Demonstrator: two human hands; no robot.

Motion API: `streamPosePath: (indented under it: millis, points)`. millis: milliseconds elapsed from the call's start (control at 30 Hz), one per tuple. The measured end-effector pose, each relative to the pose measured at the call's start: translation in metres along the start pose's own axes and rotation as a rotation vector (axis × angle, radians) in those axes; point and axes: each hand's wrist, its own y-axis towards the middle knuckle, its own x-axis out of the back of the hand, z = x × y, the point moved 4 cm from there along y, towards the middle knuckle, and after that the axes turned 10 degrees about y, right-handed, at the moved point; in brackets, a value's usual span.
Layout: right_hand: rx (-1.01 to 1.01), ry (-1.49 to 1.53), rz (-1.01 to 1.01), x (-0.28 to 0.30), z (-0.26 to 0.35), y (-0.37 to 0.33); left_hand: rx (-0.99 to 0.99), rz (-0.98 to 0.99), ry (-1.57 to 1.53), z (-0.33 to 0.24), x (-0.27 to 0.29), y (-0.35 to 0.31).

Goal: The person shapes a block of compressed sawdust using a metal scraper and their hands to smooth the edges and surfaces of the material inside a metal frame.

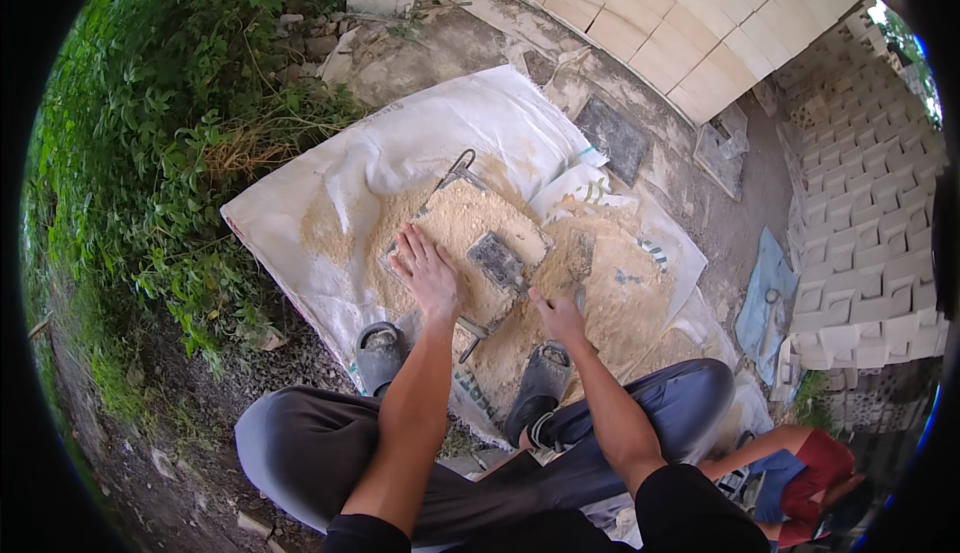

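A shallow rectangular mould heaped with pale tan sandy powder [470, 211] lies on a white woven sheet, a wire handle [464, 161] at its far end and a metal bar [473, 333] at its near end. My left hand [432, 278] rests flat on the powder at the mould's left side, fingers stretched out, holding nothing. Closed round a handle, my right hand [561, 318] grips a small trowel. Its grey, powder-coated rectangular blade [493, 259] lies on the powder, right of my left hand. Powder covers most of the mould's rim.
Loose powder [620, 283] spreads over the white sheet [300, 198]. My feet in dark sandals [540, 383] flank the near end. Dark slabs [612, 138] lie beyond. Stacked pale blocks [860, 203] stand right, plants [170, 153] left. A person in red [820, 473] crouches lower right.
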Motion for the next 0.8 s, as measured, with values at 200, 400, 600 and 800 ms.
streamPosePath:
  millis: [200, 400, 600, 800]
  points:
    - [-0.021, 0.073, 0.033, -0.006, 0.000, -0.015, -0.026, -0.008, -0.024, -0.002, 0.004, 0.002]
    - [-0.103, 0.021, -0.036, 0.016, 0.002, -0.010, -0.092, 0.027, -0.017, -0.014, 0.000, -0.002]
    - [-0.081, 0.166, -0.248, 0.109, 0.086, -0.002, -0.420, 0.091, -0.182, -0.068, -0.002, -0.040]
    - [-0.198, 0.544, -0.111, 0.160, 0.130, -0.038, -0.909, 0.279, -0.197, -0.149, -0.019, -0.056]
